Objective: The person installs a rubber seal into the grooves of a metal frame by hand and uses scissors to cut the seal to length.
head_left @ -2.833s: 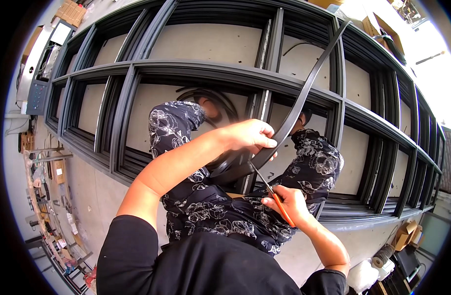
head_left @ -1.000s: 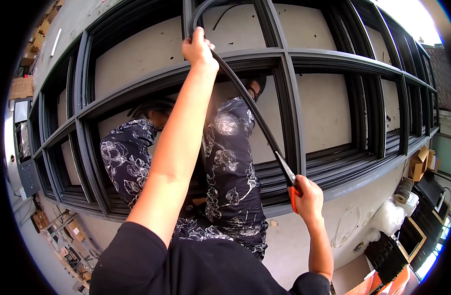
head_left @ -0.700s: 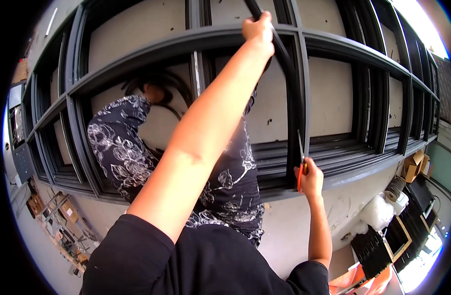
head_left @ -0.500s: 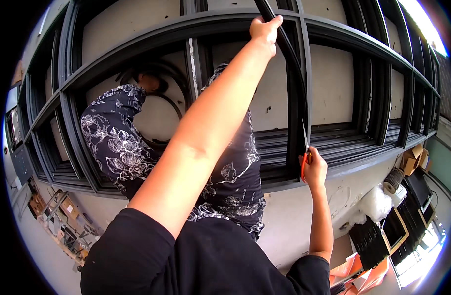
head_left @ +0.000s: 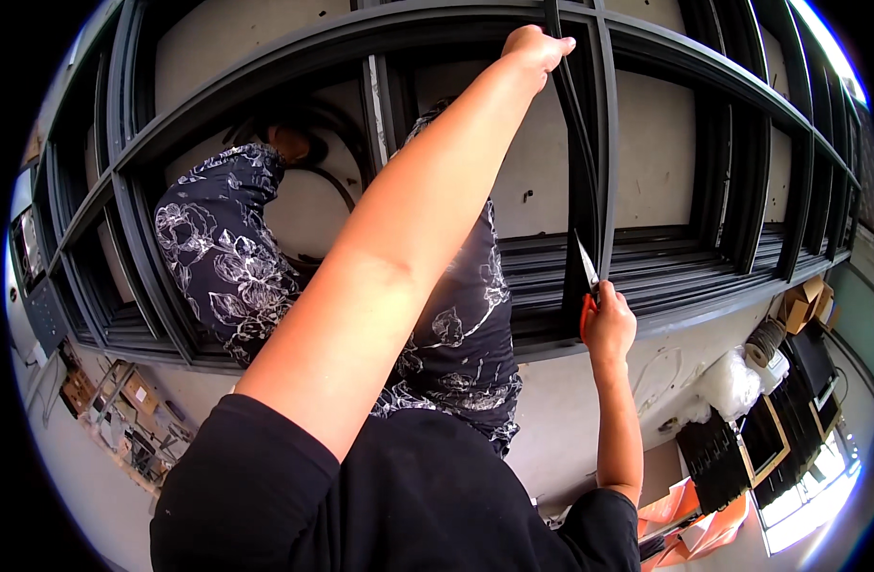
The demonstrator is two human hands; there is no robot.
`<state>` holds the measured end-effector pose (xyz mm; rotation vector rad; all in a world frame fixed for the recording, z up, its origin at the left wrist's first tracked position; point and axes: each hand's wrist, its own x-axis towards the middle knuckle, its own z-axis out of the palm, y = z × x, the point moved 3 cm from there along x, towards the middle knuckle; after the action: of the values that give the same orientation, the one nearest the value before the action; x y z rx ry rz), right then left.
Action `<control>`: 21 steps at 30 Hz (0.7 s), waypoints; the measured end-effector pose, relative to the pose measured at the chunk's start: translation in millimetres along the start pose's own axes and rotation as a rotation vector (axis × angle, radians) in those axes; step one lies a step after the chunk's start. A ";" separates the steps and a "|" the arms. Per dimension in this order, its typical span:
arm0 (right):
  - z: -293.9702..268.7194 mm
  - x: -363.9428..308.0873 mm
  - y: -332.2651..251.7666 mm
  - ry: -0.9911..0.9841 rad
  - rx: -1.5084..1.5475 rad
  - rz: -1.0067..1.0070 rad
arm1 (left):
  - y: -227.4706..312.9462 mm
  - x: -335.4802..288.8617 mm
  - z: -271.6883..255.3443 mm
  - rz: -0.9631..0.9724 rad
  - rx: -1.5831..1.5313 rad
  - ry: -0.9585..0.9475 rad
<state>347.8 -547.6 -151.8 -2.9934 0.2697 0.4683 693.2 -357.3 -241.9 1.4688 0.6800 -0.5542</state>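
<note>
High in the picture, my left hand (head_left: 540, 52) is closed around a long black rubber strip (head_left: 578, 129). The strip runs down from it beside an upright bar of the dark grey metal frame (head_left: 606, 124) to my right hand. Lower down on the right, my right hand (head_left: 610, 324) grips scissors (head_left: 589, 267) with orange handles. Their blades point up and a little left, right beside the strip. Whether the blades touch the strip, I cannot tell. The strip's lower end is hidden near my right fingers.
My legs in dark floral trousers (head_left: 232, 257) are inside the frame's openings. Curved black strip (head_left: 337, 181) lies near my left foot. Stacked dark bars (head_left: 685, 272) run along the near side. At right are a cardboard box (head_left: 807, 303), white plastic wrap (head_left: 730, 383) and orange sheets (head_left: 709, 534).
My left hand has moved slightly right and up with the strip, which now lies closer along the upright bar. The scissors have turned, their blades leaning more to the left and showing broader.
</note>
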 end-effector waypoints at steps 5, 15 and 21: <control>2.5 0.1 9.2 -0.082 0.001 0.012 | 7.7 -11.2 4.1 -0.059 0.008 -0.064; 2.9 -4.1 8.3 -0.101 0.075 0.049 | -2.8 -2.7 25.6 0.201 -0.011 -0.059; -3.4 -1.8 -4.4 -0.136 0.061 0.076 | -2.4 -0.1 37.8 0.227 -0.055 -0.085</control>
<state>347.9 -543.4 -147.7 -2.8844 0.3798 0.6555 694.3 -395.1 -244.3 1.4402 0.4510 -0.4160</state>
